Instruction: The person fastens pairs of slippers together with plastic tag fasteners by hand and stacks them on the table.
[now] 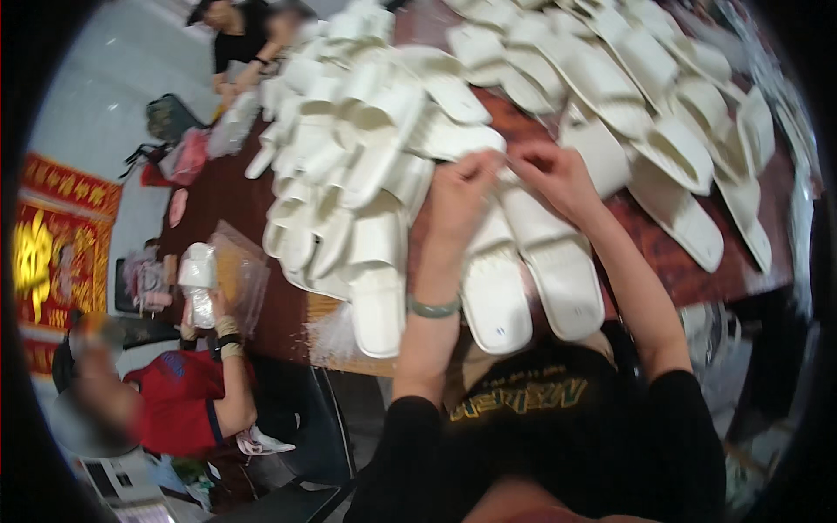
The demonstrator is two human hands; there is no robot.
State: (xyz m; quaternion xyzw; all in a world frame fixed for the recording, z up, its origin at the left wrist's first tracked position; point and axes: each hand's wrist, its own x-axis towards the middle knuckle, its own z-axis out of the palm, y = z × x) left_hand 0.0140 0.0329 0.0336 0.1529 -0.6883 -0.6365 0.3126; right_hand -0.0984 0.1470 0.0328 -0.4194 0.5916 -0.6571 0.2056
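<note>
Right in front of me a pair of white slide slippers lies side by side, the left slipper (496, 301) and the right slipper (565, 292), heels toward my body. Over their far ends my two hands meet, fingertips close together. My left hand (465, 193), below a green bangle (433, 308) on the wrist, is closed in a pinch. My right hand (558, 179) is pinched too, its fingers bent at the same spot. Whatever sits between the fingertips is too small to make out.
A big heap of white slippers (349, 139) covers the table's left side; another pile (610, 70) spreads right. Loose clear plastic strands (336, 336) lie at the near left edge. A co-worker in a red shirt (179, 397) handles wrapped white slippers (199, 283); another person (240, 39) sits far left.
</note>
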